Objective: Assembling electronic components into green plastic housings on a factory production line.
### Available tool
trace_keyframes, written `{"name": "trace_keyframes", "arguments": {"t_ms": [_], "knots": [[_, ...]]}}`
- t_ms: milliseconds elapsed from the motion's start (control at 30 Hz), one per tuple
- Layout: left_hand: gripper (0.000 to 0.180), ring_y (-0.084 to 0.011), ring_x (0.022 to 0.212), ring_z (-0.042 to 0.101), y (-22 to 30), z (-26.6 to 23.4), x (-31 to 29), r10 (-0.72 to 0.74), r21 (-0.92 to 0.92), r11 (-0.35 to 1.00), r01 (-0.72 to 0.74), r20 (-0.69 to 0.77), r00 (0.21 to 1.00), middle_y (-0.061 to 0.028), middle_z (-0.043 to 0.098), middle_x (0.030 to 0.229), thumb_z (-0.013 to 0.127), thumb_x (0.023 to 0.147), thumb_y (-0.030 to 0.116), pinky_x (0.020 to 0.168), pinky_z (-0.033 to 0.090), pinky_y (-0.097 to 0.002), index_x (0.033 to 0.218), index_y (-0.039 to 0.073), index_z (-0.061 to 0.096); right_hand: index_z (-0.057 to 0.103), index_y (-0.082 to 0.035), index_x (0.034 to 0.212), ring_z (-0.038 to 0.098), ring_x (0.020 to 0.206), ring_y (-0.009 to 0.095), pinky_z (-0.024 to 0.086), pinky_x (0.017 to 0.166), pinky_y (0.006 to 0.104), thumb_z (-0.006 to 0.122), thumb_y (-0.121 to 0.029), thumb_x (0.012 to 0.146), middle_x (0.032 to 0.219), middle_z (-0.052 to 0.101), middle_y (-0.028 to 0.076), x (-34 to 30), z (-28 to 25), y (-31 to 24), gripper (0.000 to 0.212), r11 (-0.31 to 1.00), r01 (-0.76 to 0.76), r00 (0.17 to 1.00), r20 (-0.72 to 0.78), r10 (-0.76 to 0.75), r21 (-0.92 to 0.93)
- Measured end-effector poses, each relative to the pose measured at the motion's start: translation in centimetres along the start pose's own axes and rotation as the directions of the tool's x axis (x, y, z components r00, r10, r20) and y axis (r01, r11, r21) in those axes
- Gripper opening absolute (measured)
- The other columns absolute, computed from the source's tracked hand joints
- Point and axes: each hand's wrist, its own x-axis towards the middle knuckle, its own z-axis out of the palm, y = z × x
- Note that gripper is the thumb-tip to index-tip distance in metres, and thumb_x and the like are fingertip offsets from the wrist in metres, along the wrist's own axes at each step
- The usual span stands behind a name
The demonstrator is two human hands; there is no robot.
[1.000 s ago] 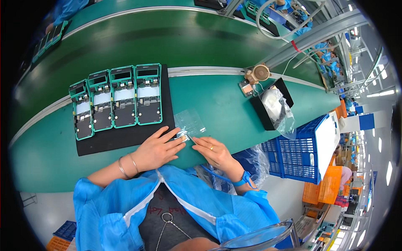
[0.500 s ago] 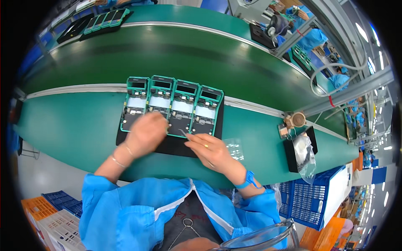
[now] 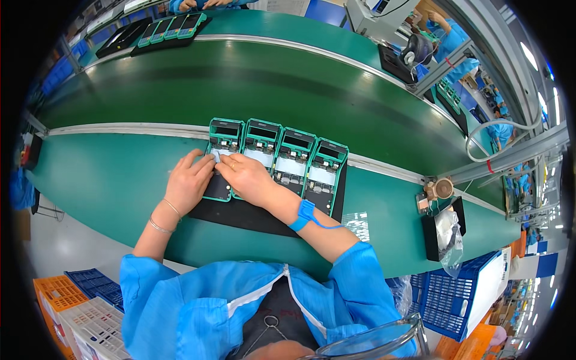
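Four would be a count, so: several green-framed handheld devices [image 3: 294,165] stand side by side on a black mat [image 3: 240,218], their circuit boards and white patches exposed. Over the leftmost device [image 3: 219,189] both my hands meet. My left hand [image 3: 189,182] has bent fingers, thumb and forefinger drawn together at the white patch. From the other side my right hand [image 3: 249,179] presses its fingertips to the same spot, a blue wrist strap [image 3: 305,214] on its arm. A small pale piece [image 3: 217,155] shows between the fingertips; its kind is unclear.
A clear plastic bag [image 3: 357,227] lies right of the mat. Farther right stand a black box with plastic wrap [image 3: 433,237] and a round tan object [image 3: 443,188]. Blue crates [image 3: 450,294] sit below the table. Across the green belt [image 3: 240,78], a co-worker's hands [image 3: 201,5] show.
My right hand has moved left and up to join my left at the leftmost device. The thin metal tool seen at its fingers no longer shows. The whole view has shifted slightly.
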Motion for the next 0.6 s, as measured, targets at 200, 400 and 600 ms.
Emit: {"name": "trace_keyframes", "arguments": {"t_ms": [200, 400, 600], "knots": [[0.026, -0.0334, 0.114, 0.057, -0.11, 0.08, -0.33, -0.001, -0.021, 1.000, 0.001, -0.013, 1.000, -0.0093, 0.065, 0.120, 0.066, 0.086, 0.008, 0.093, 0.050, -0.0435, 0.110, 0.001, 0.065, 0.065, 0.004, 0.106, 0.064, 0.096, 0.029, 0.055, 0.082, 0.0353, 0.064, -0.003, 0.073, 0.107, 0.068, 0.019, 0.32, 0.37, 0.15, 0.034, 0.999, 0.027, 1.000, 0.011, -0.027, -0.024], [0.027, -0.0335, 0.114, 0.057, -0.14, 0.21, -0.33, -0.002, -0.038, 0.999, 0.001, -0.015, 1.000, -0.0099, 0.065, 0.121, 0.067, 0.085, 0.008, 0.092, 0.050, -0.0434, 0.111, 0.001, 0.065, 0.065, 0.004, 0.098, 0.063, 0.091, 0.026, 0.055, 0.081, 0.0335, 0.065, -0.007, 0.072, 0.104, 0.069, 0.019, 0.30, 0.46, 0.43, 0.027, 0.992, 0.093, 0.995, -0.033, -0.097, -0.090], [0.029, -0.0336, 0.115, 0.057, -0.14, 0.28, -0.34, -0.007, -0.042, 0.999, 0.007, -0.009, 1.000, -0.0101, 0.065, 0.121, 0.066, 0.086, 0.008, 0.093, 0.050, -0.0436, 0.113, 0.001, 0.064, 0.065, 0.004, 0.095, 0.063, 0.092, 0.026, 0.055, 0.081, 0.0335, 0.065, -0.007, 0.072, 0.104, 0.068, 0.019, 0.37, 0.37, 0.51, 0.026, 0.990, 0.110, 0.992, -0.051, -0.115, -0.089]]}}
